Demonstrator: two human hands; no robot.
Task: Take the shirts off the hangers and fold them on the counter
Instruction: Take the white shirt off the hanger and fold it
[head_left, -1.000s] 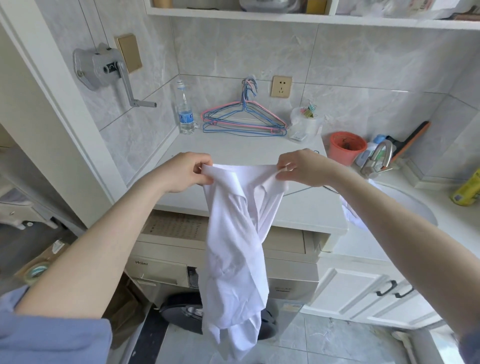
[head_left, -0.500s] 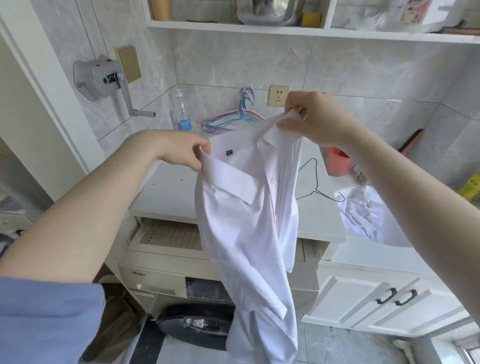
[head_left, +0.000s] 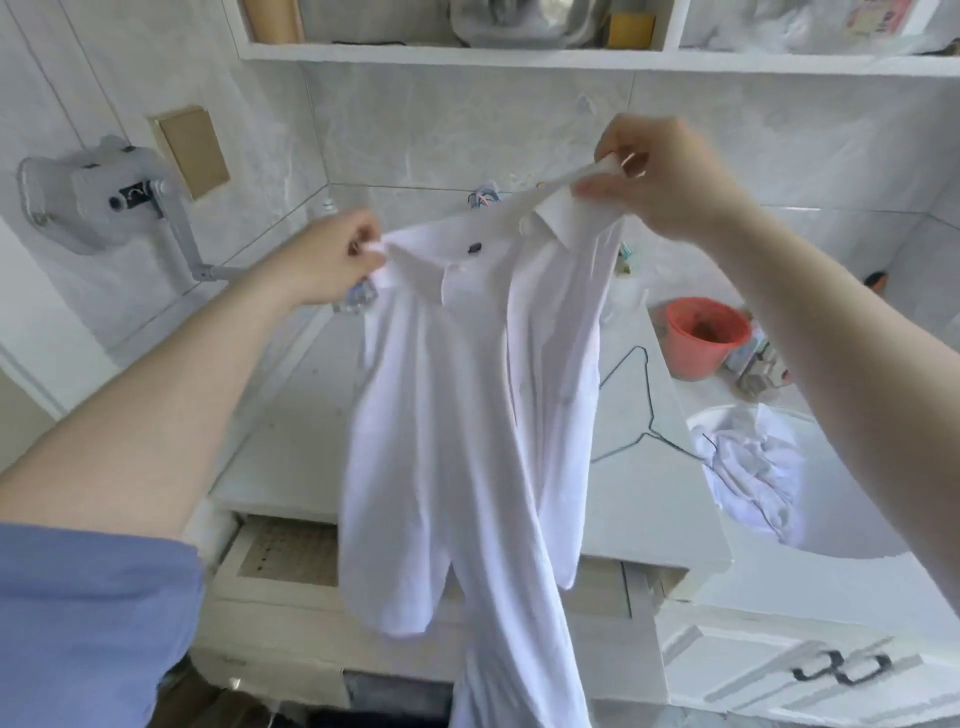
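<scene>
A white collared shirt (head_left: 457, 441) hangs in the air over the white counter (head_left: 291, 447), its tail dropping below the counter's front edge. My left hand (head_left: 332, 260) pinches the left shoulder by the collar. My right hand (head_left: 660, 176) pinches the right shoulder, held higher. A dark wire hanger (head_left: 644, 410) lies flat on the counter to the right of the shirt. More white cloth (head_left: 753, 473) is bunched in the sink (head_left: 831, 540) at the right. Coloured hangers (head_left: 483, 197) at the back wall peek out just above the collar.
A red bucket (head_left: 701, 338) stands at the back right beside small bottles. A grey crank unit (head_left: 104, 202) juts from the left wall. A shelf (head_left: 519, 52) with items runs overhead. A washing machine (head_left: 291, 597) sits under the counter, with white cabinet doors (head_left: 810, 670) to its right.
Both hands have lifted the shirt and spread apart along the shoulders, the right hand going higher and further right. The shirt now hangs stretched wider, and the view has tilted up.
</scene>
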